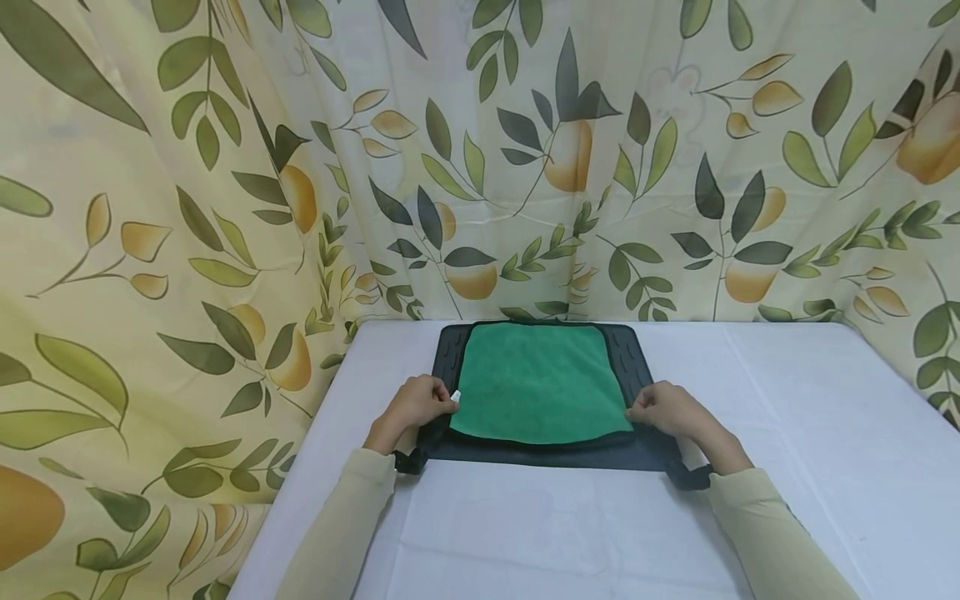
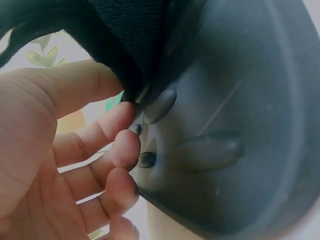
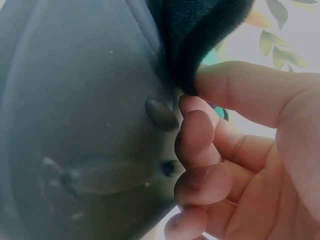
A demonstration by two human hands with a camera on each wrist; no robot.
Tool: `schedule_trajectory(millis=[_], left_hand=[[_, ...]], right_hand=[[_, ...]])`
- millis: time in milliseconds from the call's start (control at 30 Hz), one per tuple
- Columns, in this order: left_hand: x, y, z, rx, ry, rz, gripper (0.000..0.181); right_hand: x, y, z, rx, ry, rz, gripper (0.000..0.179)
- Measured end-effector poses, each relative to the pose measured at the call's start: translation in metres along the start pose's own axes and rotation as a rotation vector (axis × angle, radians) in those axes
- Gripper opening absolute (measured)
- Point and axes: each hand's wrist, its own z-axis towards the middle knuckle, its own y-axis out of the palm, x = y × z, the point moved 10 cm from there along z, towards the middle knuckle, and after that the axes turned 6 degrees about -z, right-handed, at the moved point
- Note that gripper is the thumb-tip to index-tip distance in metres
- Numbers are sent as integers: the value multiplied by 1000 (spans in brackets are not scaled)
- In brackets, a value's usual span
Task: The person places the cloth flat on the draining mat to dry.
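A green cloth (image 1: 542,383) with a black edge lies spread over a black plastic tray (image 1: 540,455) with raised ovals on its side strips. At the cloth's near left corner my left hand (image 1: 417,402) pinches the edge, beside a small white tag (image 1: 455,397). My right hand (image 1: 673,410) pinches the near right corner. In the left wrist view the cloth's dark fuzzy side (image 2: 132,45) is held between thumb and index finger, with the other fingers curled near the tray. The right wrist view shows the same pinch on the dark cloth (image 3: 200,40).
A white-covered table (image 1: 547,533) lies under the tray. Behind it and to the left hangs a curtain (image 1: 480,167) printed with leaves and fruit. Dark pieces (image 1: 410,461) stick out by the tray's near corners, below the wrists.
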Motion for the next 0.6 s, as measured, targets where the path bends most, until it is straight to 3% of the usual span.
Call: schedule_trajectory(millis=[367, 600], left_hand=[[4, -7, 0, 46, 67, -60, 15], [8, -19, -2, 131, 97, -67, 8]], right_hand=[[5, -8, -1, 18, -31, 13, 22], [6, -22, -4, 79, -55, 34, 22]])
